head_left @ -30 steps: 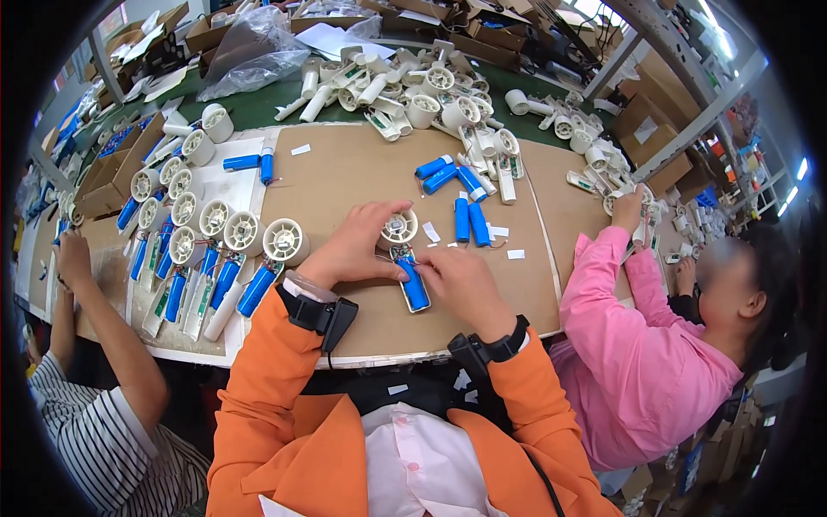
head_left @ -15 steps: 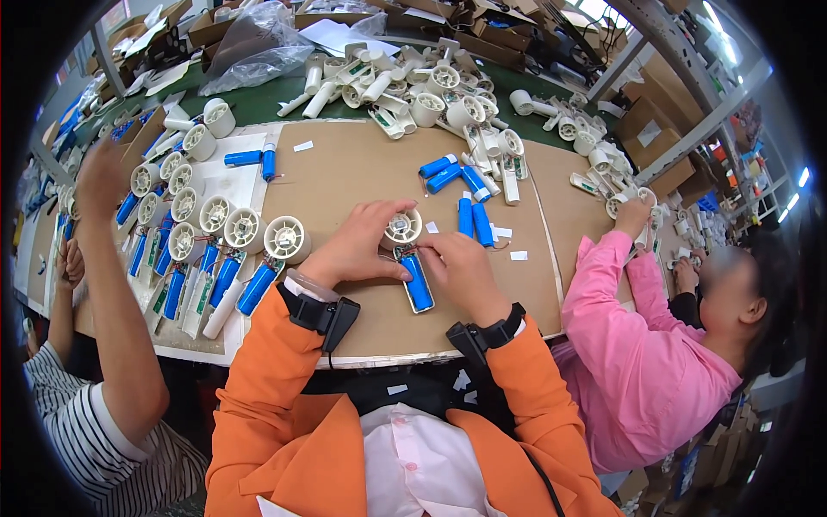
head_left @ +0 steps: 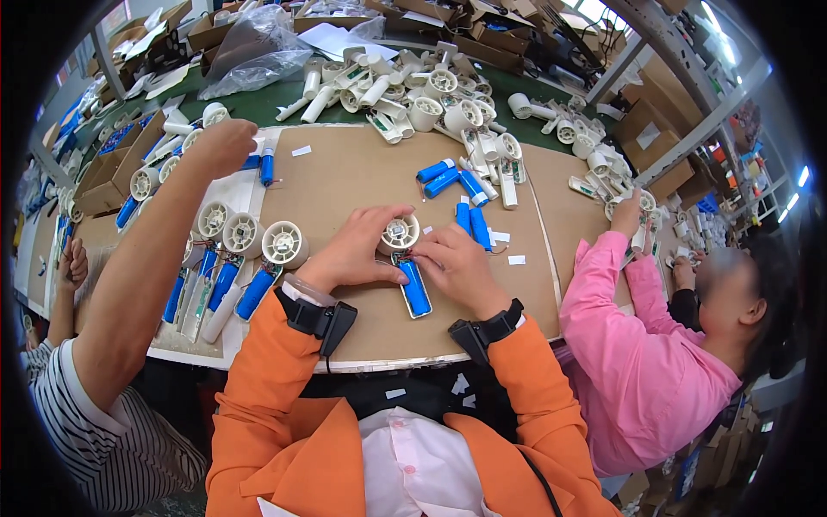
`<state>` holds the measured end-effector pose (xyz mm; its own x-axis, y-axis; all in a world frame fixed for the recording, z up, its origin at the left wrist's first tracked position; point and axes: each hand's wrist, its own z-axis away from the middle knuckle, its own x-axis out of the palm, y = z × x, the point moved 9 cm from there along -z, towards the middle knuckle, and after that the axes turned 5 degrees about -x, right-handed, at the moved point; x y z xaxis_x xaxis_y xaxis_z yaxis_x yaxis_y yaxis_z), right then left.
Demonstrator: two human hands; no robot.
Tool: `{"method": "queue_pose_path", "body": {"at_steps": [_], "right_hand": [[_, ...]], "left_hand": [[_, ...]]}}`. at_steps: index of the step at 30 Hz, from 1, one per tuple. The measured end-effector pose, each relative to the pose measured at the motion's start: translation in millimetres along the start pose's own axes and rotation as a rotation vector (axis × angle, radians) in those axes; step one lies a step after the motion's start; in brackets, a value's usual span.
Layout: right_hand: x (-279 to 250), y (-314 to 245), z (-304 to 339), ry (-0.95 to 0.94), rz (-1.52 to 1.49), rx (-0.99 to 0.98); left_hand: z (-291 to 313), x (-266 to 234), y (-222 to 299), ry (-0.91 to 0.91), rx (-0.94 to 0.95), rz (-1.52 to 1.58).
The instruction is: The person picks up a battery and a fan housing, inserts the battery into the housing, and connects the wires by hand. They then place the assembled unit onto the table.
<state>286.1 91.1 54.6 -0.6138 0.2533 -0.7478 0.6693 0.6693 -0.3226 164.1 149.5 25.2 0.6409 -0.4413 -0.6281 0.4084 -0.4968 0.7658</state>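
In front of me, my left hand (head_left: 362,250) is wrapped round a white plastic fan housing (head_left: 400,231), thumb along its handle. A blue cylindrical battery (head_left: 415,289) lies in the open handle below the round head, with thin wires at its top. My right hand (head_left: 457,265) has thumb and index finger pinched at those wires, beside the battery's upper end; the exact thing between the fingertips is too small to make out. Several loose blue batteries (head_left: 480,226) and small white paper pieces (head_left: 516,260) lie to the right of my hands.
Rows of similar fan units (head_left: 284,245) stand at left, where a co-worker's arm (head_left: 155,250) in a striped sleeve reaches across. A pile of white housings (head_left: 426,112) lies at the back. At right, a co-worker in pink (head_left: 620,345) handles parts. Brown board (head_left: 345,172) covers the table.
The left co-worker's arm has swung right and forward over the fan rows toward the batteries at the back. My hands hold nearly the same place on the fan housing.
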Motion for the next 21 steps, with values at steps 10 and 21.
{"method": "queue_pose_path", "body": {"at_steps": [10,21], "right_hand": [[8.0,19.0,6.4,0.011,-0.172,0.111],[13.0,35.7,14.9,0.004,-0.343,0.319]], "left_hand": [[1.1,-1.8,1.0,0.017,0.026,-0.001],[-0.1,-0.1,1.9,0.018,0.032,-0.035]]}}
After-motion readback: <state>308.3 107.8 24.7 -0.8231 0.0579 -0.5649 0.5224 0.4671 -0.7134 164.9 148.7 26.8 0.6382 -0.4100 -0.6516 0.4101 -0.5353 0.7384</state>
